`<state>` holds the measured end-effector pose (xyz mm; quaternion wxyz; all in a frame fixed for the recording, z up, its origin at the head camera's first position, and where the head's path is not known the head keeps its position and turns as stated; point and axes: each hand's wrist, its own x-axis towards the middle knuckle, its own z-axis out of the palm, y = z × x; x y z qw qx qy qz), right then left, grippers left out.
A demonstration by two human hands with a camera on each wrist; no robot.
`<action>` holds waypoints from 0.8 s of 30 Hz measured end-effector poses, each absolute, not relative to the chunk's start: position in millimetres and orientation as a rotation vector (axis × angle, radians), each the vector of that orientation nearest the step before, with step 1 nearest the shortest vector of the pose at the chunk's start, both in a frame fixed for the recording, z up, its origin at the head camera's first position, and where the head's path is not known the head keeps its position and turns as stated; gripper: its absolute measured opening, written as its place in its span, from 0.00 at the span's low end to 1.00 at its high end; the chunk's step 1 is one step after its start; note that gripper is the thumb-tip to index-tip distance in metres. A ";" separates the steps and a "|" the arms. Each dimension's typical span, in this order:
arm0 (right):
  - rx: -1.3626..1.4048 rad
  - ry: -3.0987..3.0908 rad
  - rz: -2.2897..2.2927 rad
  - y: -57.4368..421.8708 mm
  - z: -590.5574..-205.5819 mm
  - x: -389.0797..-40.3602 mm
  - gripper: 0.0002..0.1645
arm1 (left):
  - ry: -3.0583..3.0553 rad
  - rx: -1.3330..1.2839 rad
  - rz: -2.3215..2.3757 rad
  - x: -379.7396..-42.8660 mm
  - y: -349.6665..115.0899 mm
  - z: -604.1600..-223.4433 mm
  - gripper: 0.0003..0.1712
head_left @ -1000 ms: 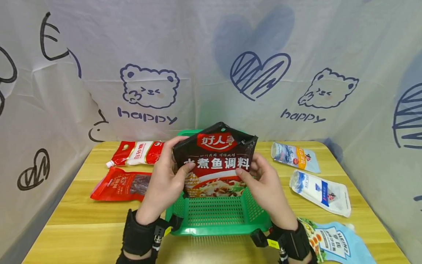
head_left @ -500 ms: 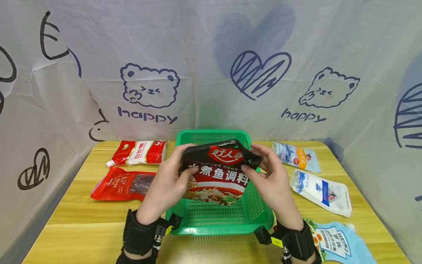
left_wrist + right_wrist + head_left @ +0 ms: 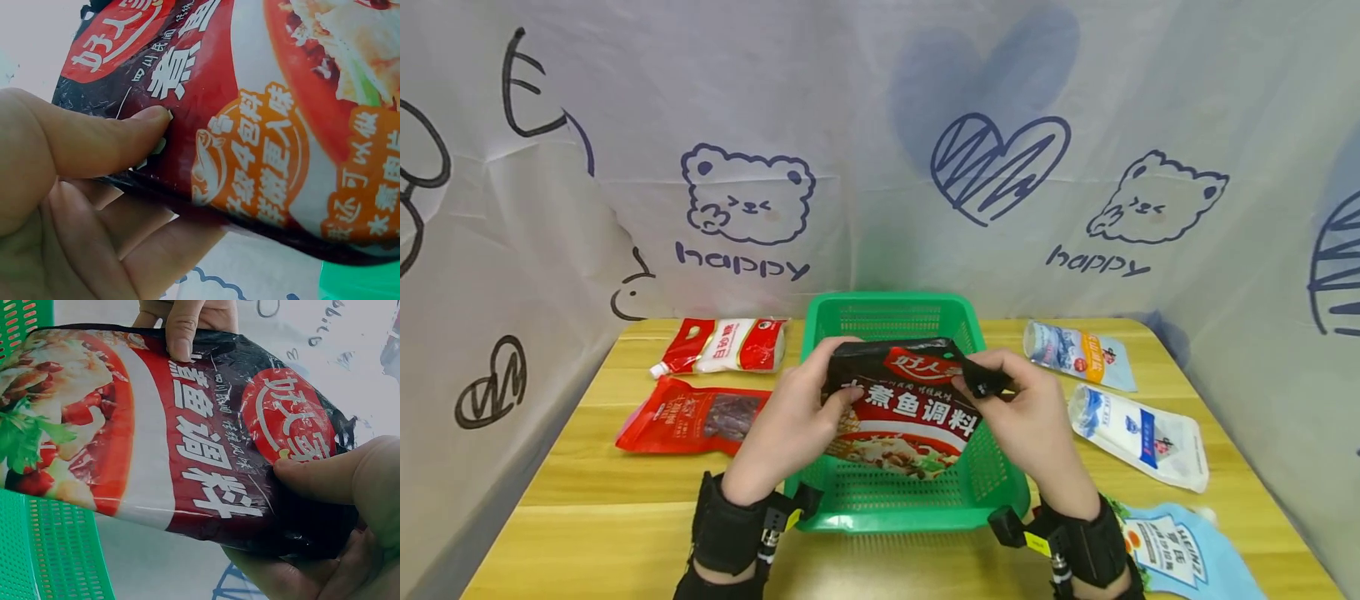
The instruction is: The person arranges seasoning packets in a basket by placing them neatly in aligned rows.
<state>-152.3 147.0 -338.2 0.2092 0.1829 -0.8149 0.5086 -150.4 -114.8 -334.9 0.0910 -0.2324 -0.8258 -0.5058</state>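
A black and red seasoning packet (image 3: 910, 417) with white characters and a food picture is held up over a green plastic basket (image 3: 887, 521). My left hand (image 3: 797, 417) pinches its left edge, thumb in front and fingers behind, as the left wrist view shows on the packet (image 3: 206, 112). My right hand (image 3: 1026, 408) grips the upper right corner, which is folded over at the fingers. In the right wrist view the right thumb (image 3: 331, 475) presses beside the red logo, and the packet's top edge is crumpled.
On the left lie a red and white spouted pouch (image 3: 722, 346) and a red packet (image 3: 692, 417) with a dark window. To the right are a blue and orange pouch (image 3: 1081, 357), a white and blue pouch (image 3: 1138, 436) and a light blue Heinz pouch (image 3: 1187, 546). A patterned cloth (image 3: 880, 167) stands behind.
The packet has come down and its top has tilted back, showing more of the basket's far rim. My right hand has shifted to the upper right corner, which now folds over.
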 end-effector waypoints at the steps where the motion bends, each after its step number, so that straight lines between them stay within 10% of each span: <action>1: 0.523 -2.282 1.399 147.8 -336.5 -153.3 0.09 | -2.453 -0.696 -1.506 -150.7 -115.0 -335.3 0.28; 24: 0.902 -2.574 1.141 147.1 -310.0 -231.1 0.08 | -2.599 -0.415 -1.453 -164.6 -147.7 -342.0 0.29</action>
